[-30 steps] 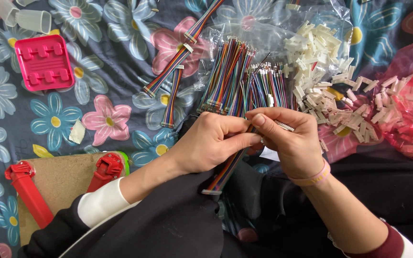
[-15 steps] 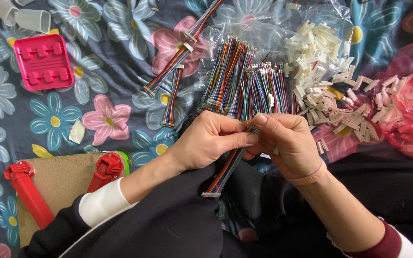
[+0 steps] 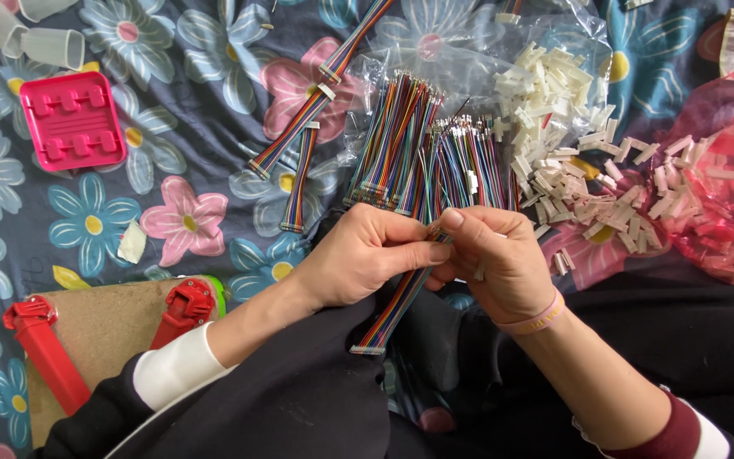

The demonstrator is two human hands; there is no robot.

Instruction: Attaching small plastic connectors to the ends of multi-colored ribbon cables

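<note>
My left hand pinches the upper end of a flat rainbow ribbon cable, which hangs down toward my lap. My right hand meets it at the same end, thumb and forefinger closed on the cable tip, with a small white connector piece tucked in the fingers. Just beyond both hands lies a pile of loose multicoloured wire bundles on a clear plastic bag. A heap of small white plastic connectors lies to the right of the wires.
Two finished ribbon cables lie on the flowered cloth. A pink plastic tray sits upper left, clear cups above it. Red clamps grip a brown board lower left. A red bag of connectors lies at right.
The hands have shifted slightly; the ribbon cable now hangs a little lower and more to the left between them. The grip stays the same.
</note>
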